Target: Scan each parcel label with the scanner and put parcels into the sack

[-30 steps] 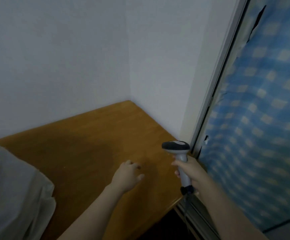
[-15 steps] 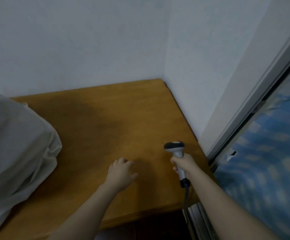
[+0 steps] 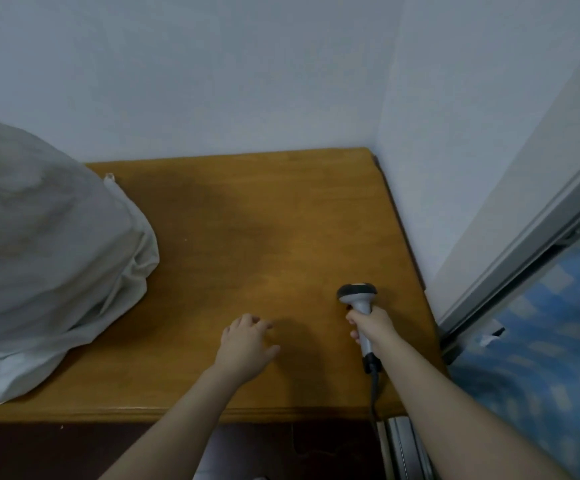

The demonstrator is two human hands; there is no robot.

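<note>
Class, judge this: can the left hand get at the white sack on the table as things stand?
Probably yes. The left hand is open and holds nothing, and only bare table lies between it and the sack.

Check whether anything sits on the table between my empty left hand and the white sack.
Nothing visible does. Only open wooden table lies between the left hand and the sack. The right hand grips the scanner on the other side. No parcel is in view.

The single head-worn camera looks forward and down from close above a wooden table (image 3: 247,220), facing the wall corner (image 3: 387,81) at upper right of the frame.
</note>
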